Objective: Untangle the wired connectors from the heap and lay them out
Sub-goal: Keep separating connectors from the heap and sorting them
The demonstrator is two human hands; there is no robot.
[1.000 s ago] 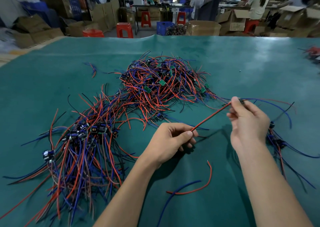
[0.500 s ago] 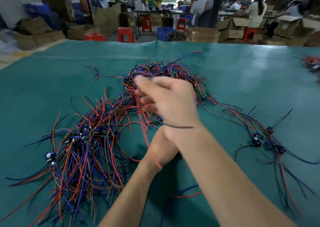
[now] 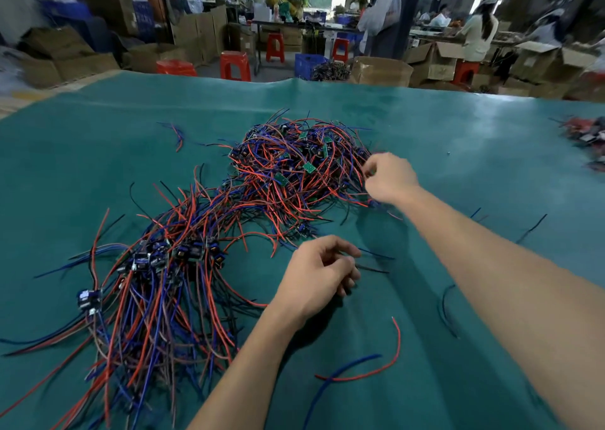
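On the green worktop [image 3: 458,154], the heap [image 3: 294,164] of red and blue wired connectors lies toward the far edge. The right hand [image 3: 388,179] pinches wires at its right side; the left hand [image 3: 316,274], fingers curled, holds a thin dark wire [image 3: 373,269] nearer the middle, beside laid-out connectors [image 3: 157,259].
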